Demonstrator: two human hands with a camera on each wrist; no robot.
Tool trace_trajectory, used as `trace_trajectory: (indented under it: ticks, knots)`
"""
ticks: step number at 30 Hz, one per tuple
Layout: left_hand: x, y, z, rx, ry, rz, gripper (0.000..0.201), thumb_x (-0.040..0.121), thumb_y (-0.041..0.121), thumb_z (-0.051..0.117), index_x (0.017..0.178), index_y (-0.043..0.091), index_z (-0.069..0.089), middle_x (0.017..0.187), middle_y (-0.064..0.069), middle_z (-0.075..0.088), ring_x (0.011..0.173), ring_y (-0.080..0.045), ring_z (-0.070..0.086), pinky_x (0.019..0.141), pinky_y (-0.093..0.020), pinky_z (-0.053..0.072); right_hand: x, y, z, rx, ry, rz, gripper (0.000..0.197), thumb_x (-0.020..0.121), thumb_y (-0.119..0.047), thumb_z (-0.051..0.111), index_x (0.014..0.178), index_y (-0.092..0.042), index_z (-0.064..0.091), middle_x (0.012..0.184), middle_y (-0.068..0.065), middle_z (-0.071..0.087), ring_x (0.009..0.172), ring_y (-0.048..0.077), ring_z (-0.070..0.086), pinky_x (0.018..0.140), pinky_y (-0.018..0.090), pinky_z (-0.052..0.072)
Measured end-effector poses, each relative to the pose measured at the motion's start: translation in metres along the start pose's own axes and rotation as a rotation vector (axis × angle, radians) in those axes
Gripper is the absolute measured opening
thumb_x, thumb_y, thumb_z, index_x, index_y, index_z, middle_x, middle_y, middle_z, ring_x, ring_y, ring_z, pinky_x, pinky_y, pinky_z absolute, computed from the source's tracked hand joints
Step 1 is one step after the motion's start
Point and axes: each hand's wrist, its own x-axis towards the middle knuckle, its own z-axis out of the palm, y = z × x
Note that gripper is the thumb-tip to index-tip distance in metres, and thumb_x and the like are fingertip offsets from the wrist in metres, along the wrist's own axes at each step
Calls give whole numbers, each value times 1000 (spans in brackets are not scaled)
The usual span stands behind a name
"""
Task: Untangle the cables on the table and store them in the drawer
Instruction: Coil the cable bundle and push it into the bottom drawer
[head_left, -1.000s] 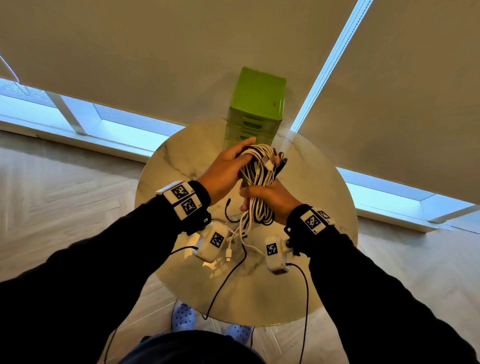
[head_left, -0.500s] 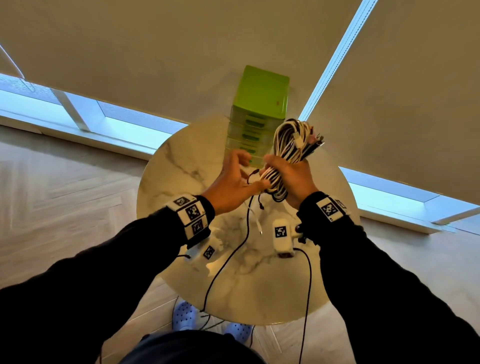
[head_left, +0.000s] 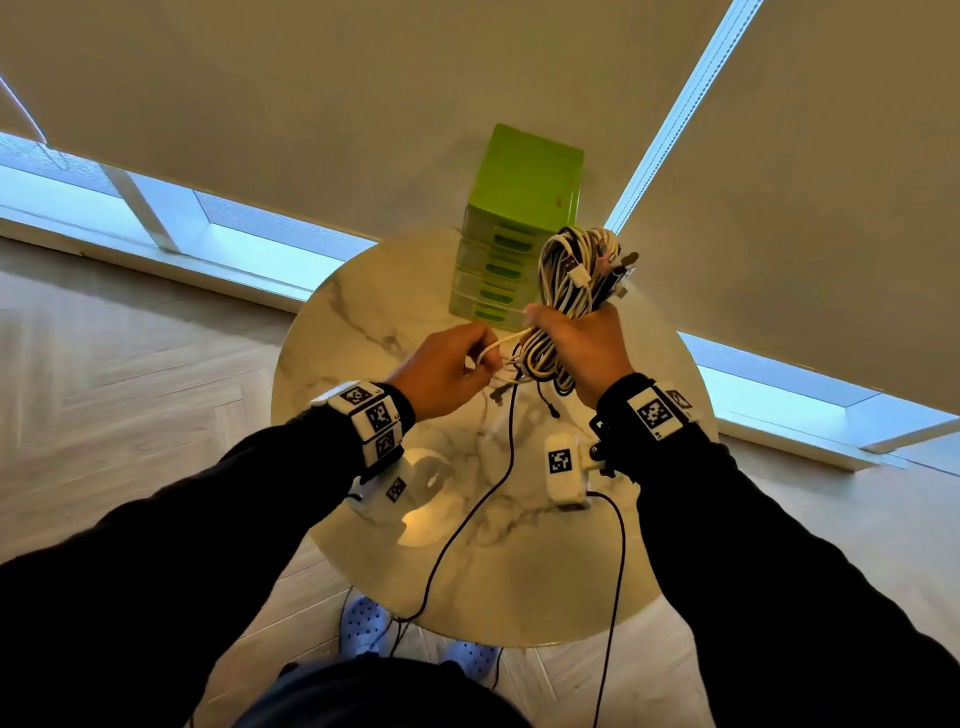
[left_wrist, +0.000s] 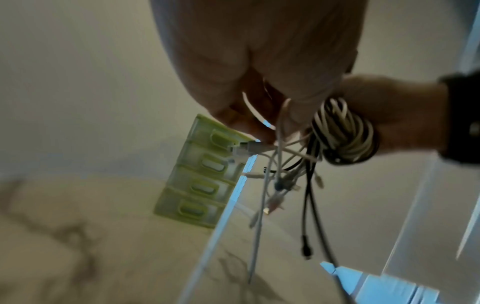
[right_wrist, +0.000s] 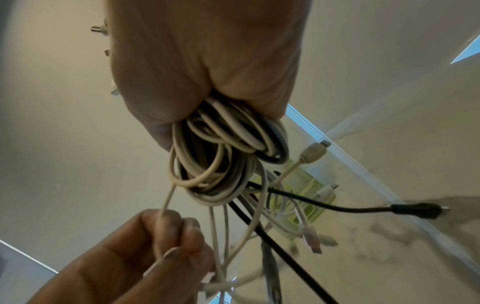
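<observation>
A tangled bundle of white and black cables (head_left: 569, 283) is held up above the round marble table (head_left: 363, 312). My right hand (head_left: 576, 345) grips the bundle (right_wrist: 223, 156) around its middle, with loops above and below the fist. My left hand (head_left: 447, 371) sits just to its left and pinches one white cable (head_left: 501, 343) that runs out of the bundle (left_wrist: 345, 133). Loose plug ends (left_wrist: 306, 246) dangle below both hands. The green drawer unit (head_left: 519, 228) stands at the table's far edge, and all its drawers look closed.
Black leads from the wrist cameras (head_left: 467, 514) trail across the table toward me. Beige blinds (head_left: 363, 93) hang behind the table, with windows low at the floor. My blue shoes (head_left: 363, 623) show below the table's near edge on the wooden floor.
My right hand has lifted the bundle up and to the right, in front of the drawer unit. My left hand let go of the bundle's top and now pinches a single white cable.
</observation>
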Motion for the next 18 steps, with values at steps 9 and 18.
trace_trajectory:
  ticks: [9,18]
  knots:
    - [6,-34,-23,177,179,-157,40,73,-12,60,96,21,58,105,-2,48,90,-25,53,75,-31,42,4,6,-17,-94,-7,24,28,75,-24,79,101,-24,70,98,-1,73,90,15,69,81,35,55]
    - [-30,31,23,-188,-76,28,29,96,40,63,99,11,61,87,-5,62,75,-9,56,73,-19,43,6,2,-19,20,207,113,16,68,-31,76,77,-24,66,80,-4,72,80,20,71,77,44,61]
